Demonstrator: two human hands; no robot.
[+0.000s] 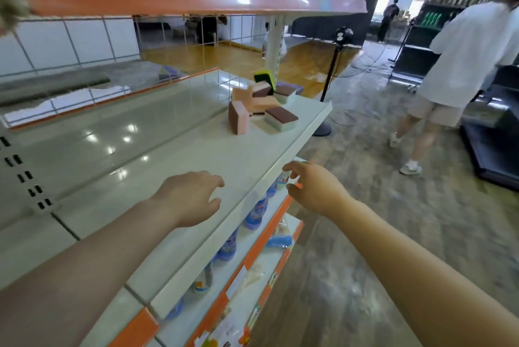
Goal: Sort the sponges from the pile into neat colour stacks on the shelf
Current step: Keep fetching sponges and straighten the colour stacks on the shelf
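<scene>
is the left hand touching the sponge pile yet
Apart. The head view shows the left hand hovering over bare shelf, with a wide stretch of white surface between it and the sponge pile.

Shop: stocked retail shelving [196,166]

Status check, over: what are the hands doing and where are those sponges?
Left hand open, over the shelf. Right hand open, off its front edge. Sponge pile unsorted, farther along. Nothing between.

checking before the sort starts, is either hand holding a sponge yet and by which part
Nothing is held. The left hand hovers over the white metal shelf and the right hand just off its edge, fingers loosely curled, both short of the sponge pile.
</scene>
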